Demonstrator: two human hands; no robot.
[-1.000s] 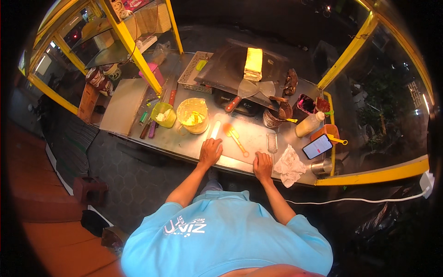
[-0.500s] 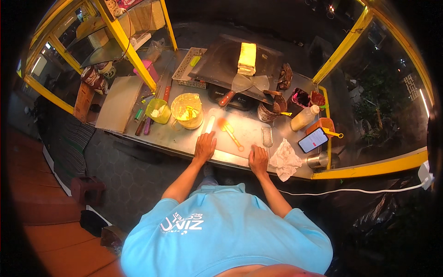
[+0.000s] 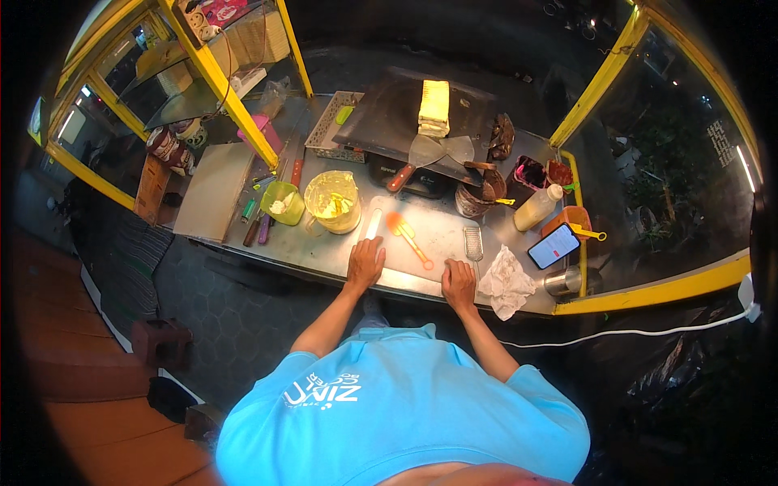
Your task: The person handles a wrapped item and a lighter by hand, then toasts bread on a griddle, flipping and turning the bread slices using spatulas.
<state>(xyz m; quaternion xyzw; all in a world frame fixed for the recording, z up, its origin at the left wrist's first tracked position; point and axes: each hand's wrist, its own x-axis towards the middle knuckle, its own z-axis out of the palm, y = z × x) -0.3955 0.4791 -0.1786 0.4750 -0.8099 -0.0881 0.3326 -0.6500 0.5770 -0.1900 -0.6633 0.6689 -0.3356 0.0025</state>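
My left hand [image 3: 366, 263] rests with its fingers spread on the front edge of a pale flat board [image 3: 429, 227], holding nothing. Just beyond its fingertips is a narrow white strip [image 3: 374, 224]; I cannot tell whether it is a tool or a slot in the board. An orange long-handled spoon or brush [image 3: 412, 240] lies across the board between my hands. My right hand [image 3: 459, 279] lies at the board's right front corner, fingers extended and empty. Near it are a small metal grater [image 3: 472, 242] and a crumpled white cloth or paper [image 3: 507, 283].
Left stand a creamy-filled pitcher [image 3: 332, 202] and a green container [image 3: 282, 202]. Behind, a dark griddle [image 3: 381, 109] bears stacked yellow-topped slices [image 3: 434, 105] and two scrapers [image 3: 425, 151]. Right are a brown-smeared tub [image 3: 478, 198], a bottle [image 3: 537, 207] and a phone [image 3: 554, 246].
The view has shifted slightly, so the counter sits a little lower and further right. My hands stay resting at the board's front edge; nothing was picked up.
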